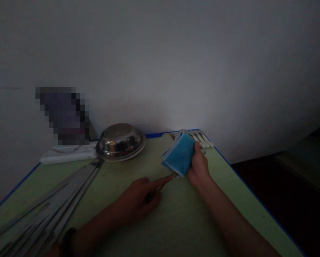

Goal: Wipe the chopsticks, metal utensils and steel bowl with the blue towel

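Observation:
My right hand (200,162) grips a folded blue cloth (180,153) with pale edging, its thumb along the right side. Just left of it, my left hand (146,198) is closed with its index finger stretched toward the cloth's lower edge. A thin utensil (162,186) runs from that hand up to the cloth; its far end is partly hidden and its kind is unclear. Behind the cloth, several spoons (203,138) with white handles lie side by side at the back right corner of the table.
The green table (117,178) has a blue edge. Upside-down steel bowls or dishes (121,139) are stacked at the back. Several long flat grey strips (60,200) fan out at left. A folded white cloth or bag (71,153) and a pixelated object (65,117) sit by the wall.

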Available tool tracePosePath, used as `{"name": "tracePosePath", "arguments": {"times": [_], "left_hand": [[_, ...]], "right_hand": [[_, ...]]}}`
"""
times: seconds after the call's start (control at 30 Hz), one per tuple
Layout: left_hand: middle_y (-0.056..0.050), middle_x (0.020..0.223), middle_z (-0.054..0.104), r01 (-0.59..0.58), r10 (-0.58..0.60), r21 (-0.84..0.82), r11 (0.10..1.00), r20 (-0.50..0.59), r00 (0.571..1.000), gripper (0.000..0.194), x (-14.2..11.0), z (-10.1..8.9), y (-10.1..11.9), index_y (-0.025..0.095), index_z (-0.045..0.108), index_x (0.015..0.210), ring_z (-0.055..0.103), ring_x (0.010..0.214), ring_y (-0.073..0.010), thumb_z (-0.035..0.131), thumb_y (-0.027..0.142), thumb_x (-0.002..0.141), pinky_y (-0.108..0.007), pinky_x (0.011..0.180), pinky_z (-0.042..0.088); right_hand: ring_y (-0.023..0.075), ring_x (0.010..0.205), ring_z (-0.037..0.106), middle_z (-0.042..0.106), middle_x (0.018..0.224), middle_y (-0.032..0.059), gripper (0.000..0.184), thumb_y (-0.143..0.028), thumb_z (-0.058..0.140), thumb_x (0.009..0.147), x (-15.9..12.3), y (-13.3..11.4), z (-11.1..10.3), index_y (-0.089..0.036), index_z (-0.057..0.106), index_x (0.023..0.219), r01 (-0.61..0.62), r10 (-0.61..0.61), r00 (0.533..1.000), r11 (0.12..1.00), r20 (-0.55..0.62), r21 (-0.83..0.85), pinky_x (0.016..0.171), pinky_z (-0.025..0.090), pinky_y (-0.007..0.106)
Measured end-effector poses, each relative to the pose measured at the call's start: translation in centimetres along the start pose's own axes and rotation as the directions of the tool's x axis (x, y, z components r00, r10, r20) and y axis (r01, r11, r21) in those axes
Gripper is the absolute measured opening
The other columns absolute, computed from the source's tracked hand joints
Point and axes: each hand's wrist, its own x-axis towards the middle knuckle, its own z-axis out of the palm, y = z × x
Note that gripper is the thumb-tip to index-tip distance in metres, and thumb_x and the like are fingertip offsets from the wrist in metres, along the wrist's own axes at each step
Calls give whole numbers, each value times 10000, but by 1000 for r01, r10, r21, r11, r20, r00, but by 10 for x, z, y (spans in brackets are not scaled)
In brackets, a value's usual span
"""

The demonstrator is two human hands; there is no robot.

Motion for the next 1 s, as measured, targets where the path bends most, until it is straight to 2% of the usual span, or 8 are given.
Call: {"name": "tracePosePath", "arguments": {"times": [0.13, 0.27, 0.37, 0.57, 0.67, 0.87, 1.0], "left_hand": [[43, 664, 506, -6, 6, -10, 1000, -12, 1000, 551, 0, 1, -1, 325, 258, 1375, 495, 632, -134, 415, 185, 866, -247, 604, 359], [34, 677, 515, -29, 29, -16, 999, -19, 999, 526, 0, 1, -1, 326, 282, 1369, 506, 651, -133, 406, 186, 877, -253, 632, 372], [28, 687, 519, -25, 25, -6, 1000, -20, 999, 505, 0, 0, 1, 317, 294, 1366, 508, 659, -137, 393, 198, 885, -250, 624, 375], [81, 570, 432, 14, -17, -57, 998, -48, 999, 593, 1, 1, 3, 259, 142, 1408, 426, 539, -121, 389, 197, 872, -221, 544, 333], [91, 553, 397, 8, -12, -71, 997, -48, 999, 581, 2, 1, 3, 244, 139, 1405, 389, 506, -113, 383, 212, 879, -217, 522, 312], [93, 549, 394, 28, -30, -66, 997, -38, 999, 596, 3, 0, 4, 241, 137, 1410, 398, 497, -109, 388, 199, 871, -216, 521, 316], [90, 552, 398, 19, -21, -54, 998, -49, 999, 587, 3, 1, 3, 254, 170, 1404, 392, 496, -106, 400, 202, 866, -207, 505, 308]], "right_hand": [[151, 777, 652, 702, 923, 25, 258, -386, 547, 787, -3, 3, 1, -183, 636, 919, -7, 7, 997, 1000, 80, -3, 751, 531, 329], [143, 799, 648, 702, 921, 13, 236, -355, 558, 782, -4, 6, 0, -195, 628, 940, 31, -30, 992, 1000, 121, -5, 755, 526, 310], [142, 787, 649, 706, 867, 14, 236, -354, 542, 792, -7, 6, 1, -185, 629, 931, 16, -14, 988, 1000, 152, -14, 769, 518, 310], [152, 781, 650, 702, 763, 16, 225, -341, 543, 788, -8, 10, 2, -163, 638, 889, -49, 47, 975, 999, 216, 8, 785, 507, 313], [147, 785, 651, 706, 781, 18, 227, -337, 523, 800, -8, 13, 2, -166, 645, 885, -56, 49, 966, 998, 254, 22, 791, 503, 304], [143, 797, 646, 702, 933, 29, 306, -407, 504, 802, -8, 15, 2, -186, 635, 969, -73, 50, 966, 994, 254, 83, 772, 509, 296], [143, 798, 642, 699, 933, 26, 297, -401, 509, 797, -5, 16, 1, -184, 635, 955, -51, 32, 976, 995, 213, 85, 769, 507, 295]]}}
